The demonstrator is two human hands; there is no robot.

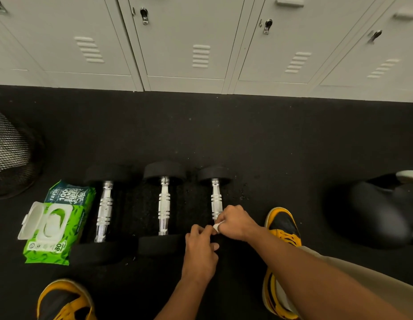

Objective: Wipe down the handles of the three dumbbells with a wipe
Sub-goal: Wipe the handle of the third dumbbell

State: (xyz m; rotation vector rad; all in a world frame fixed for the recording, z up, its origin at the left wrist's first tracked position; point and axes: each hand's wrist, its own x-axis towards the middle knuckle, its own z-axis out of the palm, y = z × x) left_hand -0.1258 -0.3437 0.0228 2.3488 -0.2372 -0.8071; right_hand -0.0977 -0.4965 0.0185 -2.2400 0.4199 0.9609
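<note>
Three dumbbells with chrome handles and black ends lie side by side on the black floor: the left dumbbell point(105, 211), the middle dumbbell point(164, 205) and the right dumbbell point(216, 197). My right hand point(235, 221) grips a small white wipe point(216, 227) around the near end of the right dumbbell's handle. My left hand point(200, 248) rests on that dumbbell's near black end, which it hides, with its fingers curled beside the wipe. Whether the left hand's fingers pinch the wipe cannot be told.
A green pack of wipes point(55, 227) with its white lid flipped open lies left of the dumbbells. Grey lockers point(184, 42) line the far side. A black mesh bin point(9, 153) stands at the left, a dark bag point(374, 211) at the right. My yellow-and-black shoes point(284, 225) flank my arms.
</note>
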